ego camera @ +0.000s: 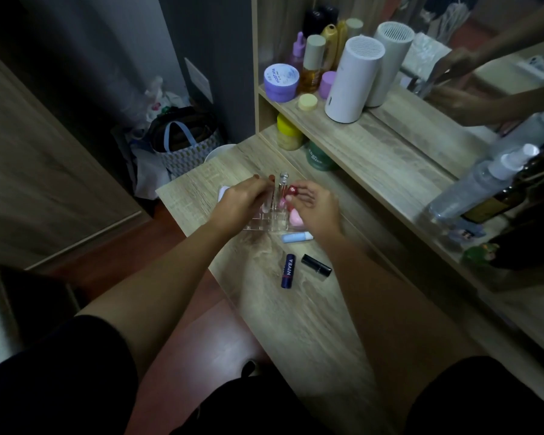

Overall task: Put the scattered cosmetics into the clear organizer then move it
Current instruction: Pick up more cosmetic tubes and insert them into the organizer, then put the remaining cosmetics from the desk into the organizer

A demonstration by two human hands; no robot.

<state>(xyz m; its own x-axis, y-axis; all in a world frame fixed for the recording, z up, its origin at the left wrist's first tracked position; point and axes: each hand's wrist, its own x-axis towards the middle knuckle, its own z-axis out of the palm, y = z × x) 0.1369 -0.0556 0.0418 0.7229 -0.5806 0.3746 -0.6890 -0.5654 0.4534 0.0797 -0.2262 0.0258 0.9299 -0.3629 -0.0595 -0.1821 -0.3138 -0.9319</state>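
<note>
A clear organizer [266, 222] stands on the wooden table, partly hidden under both hands. A tall clear-capped tube [282, 186] stands upright in it. My left hand [242, 199] rests over the organizer's left side, fingers curled at its top. My right hand [314, 204] pinches a small red-capped item [292, 190] above the organizer's right side. A pink item [295, 218] lies beneath that hand. Loose on the table nearer me lie a light blue tube [296, 237], a dark blue Nivea stick [288, 271] and a black lipstick [316, 265].
A raised shelf [374, 146] to the right carries jars, bottles and a white cylinder [352, 80], with a mirror behind. Spray bottles [484, 180] stand at far right. A bag [186, 142] sits on the floor beyond the table's left edge.
</note>
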